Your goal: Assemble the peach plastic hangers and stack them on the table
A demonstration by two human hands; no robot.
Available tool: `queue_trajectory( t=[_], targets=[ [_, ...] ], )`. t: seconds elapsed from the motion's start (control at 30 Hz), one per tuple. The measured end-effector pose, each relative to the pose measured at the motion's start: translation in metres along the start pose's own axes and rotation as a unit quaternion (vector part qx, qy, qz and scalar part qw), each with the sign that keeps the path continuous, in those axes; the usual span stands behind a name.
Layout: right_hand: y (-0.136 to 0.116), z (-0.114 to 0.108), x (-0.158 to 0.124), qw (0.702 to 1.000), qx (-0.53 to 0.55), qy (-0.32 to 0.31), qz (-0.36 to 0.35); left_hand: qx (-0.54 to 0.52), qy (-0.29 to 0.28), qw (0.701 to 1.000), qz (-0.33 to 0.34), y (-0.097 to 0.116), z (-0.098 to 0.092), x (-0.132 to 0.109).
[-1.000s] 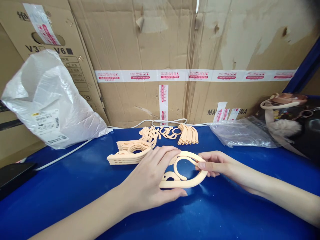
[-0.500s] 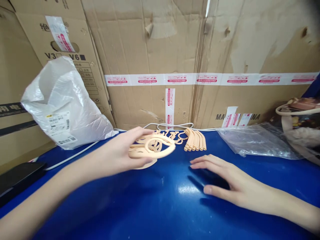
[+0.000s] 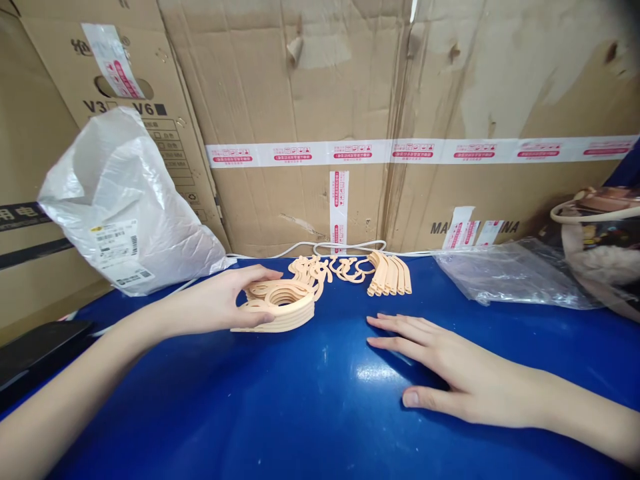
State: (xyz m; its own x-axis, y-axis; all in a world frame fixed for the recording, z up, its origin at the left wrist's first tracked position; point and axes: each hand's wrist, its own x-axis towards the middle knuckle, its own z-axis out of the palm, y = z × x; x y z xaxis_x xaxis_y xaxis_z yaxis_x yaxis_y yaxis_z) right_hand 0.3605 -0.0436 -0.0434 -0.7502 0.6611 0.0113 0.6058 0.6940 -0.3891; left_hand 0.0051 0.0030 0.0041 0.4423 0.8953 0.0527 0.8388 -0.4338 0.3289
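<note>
Right hand (image 3: 460, 373): empty, fingers spread, low over the bench (image 3: 320, 407), right of the hanger stack (image 3: 293, 317) and nearer than it. Bench contact: can't tell. Left hand (image 3: 213, 307): well apart from the right, clamped across the stack's left end, thumb on the near side, fingers on the far side. Grip force not readable.

To square it well, I'd match the top hanger's curved end to those under it, press flat, then open the fingers and lift straight up; a sideways drag could skew the layers. Keep the far fingertips off the hanger hooks (image 3: 307, 269) just behind the stack. Loose hanger arms (image 3: 390, 275) sit farther right of it.
</note>
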Motion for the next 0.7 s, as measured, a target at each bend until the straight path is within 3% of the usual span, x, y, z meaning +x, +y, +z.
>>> queue_trajectory(
  t=[0.7],
  targets=[
    [0.0076,0.0023,-0.0016,1.000,-0.003,0.011,-0.026,0.004,-0.005,1.000,-0.011,-0.0060,0.0008,0.0016]
  ],
)
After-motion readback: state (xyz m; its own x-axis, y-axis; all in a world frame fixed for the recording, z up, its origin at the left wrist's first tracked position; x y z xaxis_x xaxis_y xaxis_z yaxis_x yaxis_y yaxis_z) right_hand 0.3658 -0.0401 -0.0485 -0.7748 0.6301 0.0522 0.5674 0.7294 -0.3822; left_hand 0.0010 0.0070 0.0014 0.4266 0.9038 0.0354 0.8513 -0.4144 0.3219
